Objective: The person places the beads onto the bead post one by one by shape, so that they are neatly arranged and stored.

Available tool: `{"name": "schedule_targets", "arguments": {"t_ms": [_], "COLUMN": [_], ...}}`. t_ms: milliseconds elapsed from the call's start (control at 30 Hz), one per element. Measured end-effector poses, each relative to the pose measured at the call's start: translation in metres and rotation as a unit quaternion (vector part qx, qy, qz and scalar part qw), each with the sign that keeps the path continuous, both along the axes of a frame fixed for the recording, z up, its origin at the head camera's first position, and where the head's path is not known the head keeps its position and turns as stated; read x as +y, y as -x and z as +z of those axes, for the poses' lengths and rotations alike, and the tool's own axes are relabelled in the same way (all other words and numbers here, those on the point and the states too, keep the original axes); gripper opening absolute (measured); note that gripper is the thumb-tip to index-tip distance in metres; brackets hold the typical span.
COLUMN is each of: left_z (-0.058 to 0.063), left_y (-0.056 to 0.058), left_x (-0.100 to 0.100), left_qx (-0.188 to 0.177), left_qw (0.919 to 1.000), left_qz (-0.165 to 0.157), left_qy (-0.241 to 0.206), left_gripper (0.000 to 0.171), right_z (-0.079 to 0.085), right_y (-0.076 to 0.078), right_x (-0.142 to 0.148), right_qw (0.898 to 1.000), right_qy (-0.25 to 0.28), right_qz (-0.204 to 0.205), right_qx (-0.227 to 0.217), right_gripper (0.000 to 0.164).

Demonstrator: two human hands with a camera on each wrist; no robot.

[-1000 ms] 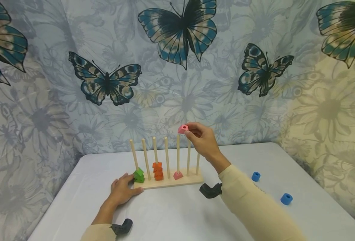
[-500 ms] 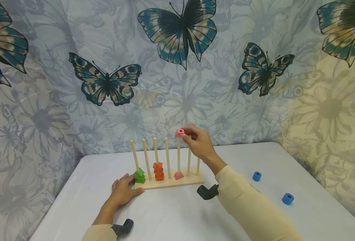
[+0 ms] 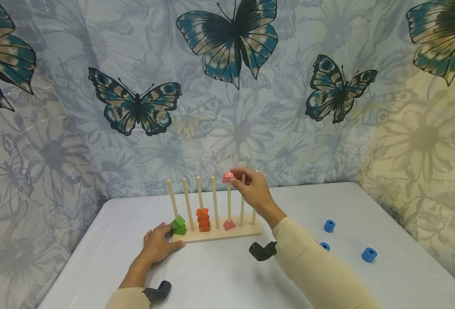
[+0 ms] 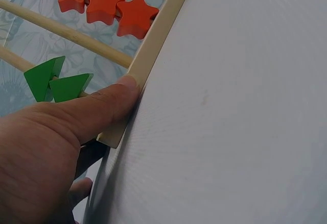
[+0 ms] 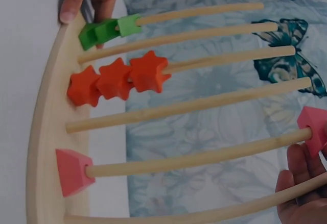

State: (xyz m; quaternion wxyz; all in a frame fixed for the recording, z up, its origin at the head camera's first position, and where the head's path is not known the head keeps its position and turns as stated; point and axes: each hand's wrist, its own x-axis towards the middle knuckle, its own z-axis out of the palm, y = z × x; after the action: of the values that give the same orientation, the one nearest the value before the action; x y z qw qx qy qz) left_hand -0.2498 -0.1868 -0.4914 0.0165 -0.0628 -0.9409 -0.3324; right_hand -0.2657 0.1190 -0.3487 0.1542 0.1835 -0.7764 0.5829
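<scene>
My right hand pinches a pink trapezoid block between thumb and fingers. The block's hole is at the top of the fifth peg, whose tip shows in the hole in the head view. A second pink block sits at the foot of that same peg. At the left end of the wooden peg stand, my left hand grips the base, its thumb on the front edge and fingers behind. Beside it, green triangle blocks are stacked on the first peg. Orange star blocks fill the lower third peg.
Several blue cylinder blocks lie on the white table to the right, including one far back and one further right. Another blue cylinder is partly covered by the right sleeve. A butterfly-print cloth hangs behind.
My right hand has moved left and down, bringing the pink block from above and right of the fifth peg onto its tip. A blue cylinder has come into view beside the sleeve. The left hand stays put.
</scene>
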Motion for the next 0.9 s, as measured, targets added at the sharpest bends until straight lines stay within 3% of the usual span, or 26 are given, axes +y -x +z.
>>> {"name": "schedule_targets", "arguments": {"t_ms": [300, 900], "left_z": [-0.001, 0.001], "left_y": [0.001, 0.000], "left_x": [0.000, 0.000], "left_qx": [0.000, -0.006], "left_qw": [1.0000, 1.0000], "left_qz": [-0.003, 0.004], "left_qy": [-0.001, 0.003], "left_gripper": [0.079, 0.079], "right_z": [-0.017, -0.049], "right_y": [0.001, -0.004], "right_x": [-0.001, -0.005], "right_qw": [0.995, 0.993], "right_qy": [0.087, 0.083], "right_qz": [0.014, -0.005], "right_qx": [-0.048, -0.078], "right_gripper": [0.042, 0.037]}}
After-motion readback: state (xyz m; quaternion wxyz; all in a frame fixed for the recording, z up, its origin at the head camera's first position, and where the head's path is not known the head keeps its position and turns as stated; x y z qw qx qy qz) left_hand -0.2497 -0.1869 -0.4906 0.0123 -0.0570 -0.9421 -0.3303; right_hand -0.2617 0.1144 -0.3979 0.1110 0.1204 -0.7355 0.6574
